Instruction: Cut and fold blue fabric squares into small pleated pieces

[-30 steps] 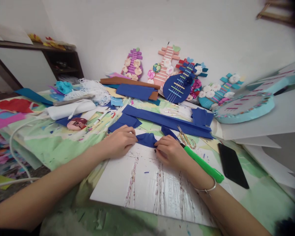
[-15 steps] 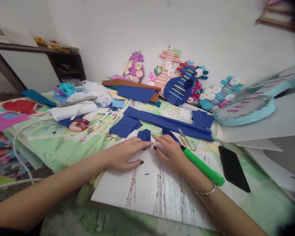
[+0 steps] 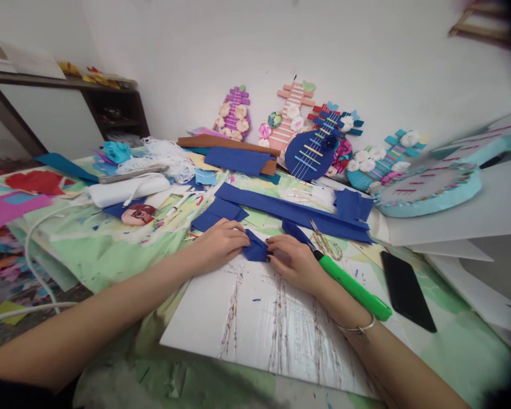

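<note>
Your cloth-covered bench [image 3: 114, 258], green and white, carries a streaked white board [image 3: 258, 326] in front of you, a black phone [image 3: 409, 291] to your right, a long blue strip [image 3: 289, 212] beyond the board, and a white case [image 3: 111, 193] to your left.

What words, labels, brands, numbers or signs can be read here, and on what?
None can be read.
White board: faint marks, too blurred to tell whether they are print.
Green cutter: no legible marking.
Black slab: no legible text.
Folded blue piece: no lettering shows.
</note>
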Demonstrator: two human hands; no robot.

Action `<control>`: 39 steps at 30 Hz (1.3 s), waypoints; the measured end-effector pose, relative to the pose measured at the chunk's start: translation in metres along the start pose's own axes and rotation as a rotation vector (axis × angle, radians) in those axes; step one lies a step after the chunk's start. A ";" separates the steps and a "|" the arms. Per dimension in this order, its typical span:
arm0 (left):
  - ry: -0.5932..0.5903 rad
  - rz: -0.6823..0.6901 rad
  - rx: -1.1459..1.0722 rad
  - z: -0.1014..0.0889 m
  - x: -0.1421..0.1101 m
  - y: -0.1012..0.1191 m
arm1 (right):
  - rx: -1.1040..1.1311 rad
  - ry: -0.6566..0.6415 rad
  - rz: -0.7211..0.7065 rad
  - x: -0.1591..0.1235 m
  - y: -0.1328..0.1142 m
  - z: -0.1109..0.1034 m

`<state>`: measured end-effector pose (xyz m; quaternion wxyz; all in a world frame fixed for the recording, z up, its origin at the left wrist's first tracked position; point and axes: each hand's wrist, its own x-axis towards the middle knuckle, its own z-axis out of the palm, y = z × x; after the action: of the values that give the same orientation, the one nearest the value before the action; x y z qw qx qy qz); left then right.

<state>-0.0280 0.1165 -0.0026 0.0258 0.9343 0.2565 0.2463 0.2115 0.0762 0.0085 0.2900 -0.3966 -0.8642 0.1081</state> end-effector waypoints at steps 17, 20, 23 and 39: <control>0.161 0.128 0.235 0.010 0.004 0.018 | -0.287 0.150 -0.188 0.001 -0.006 0.005; 0.137 0.076 0.190 0.010 0.002 0.013 | -0.177 0.167 -0.154 -0.001 0.000 0.007; 0.117 0.042 0.086 0.006 -0.001 0.009 | -0.056 0.164 -0.092 -0.002 0.006 0.007; 0.023 -0.247 -0.332 -0.005 0.001 0.004 | 0.183 0.091 0.271 -0.001 0.010 0.005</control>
<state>-0.0280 0.1127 0.0030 0.2063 0.8758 0.3253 0.2909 0.2156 0.0824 0.0003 0.3467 -0.4858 -0.7754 0.2064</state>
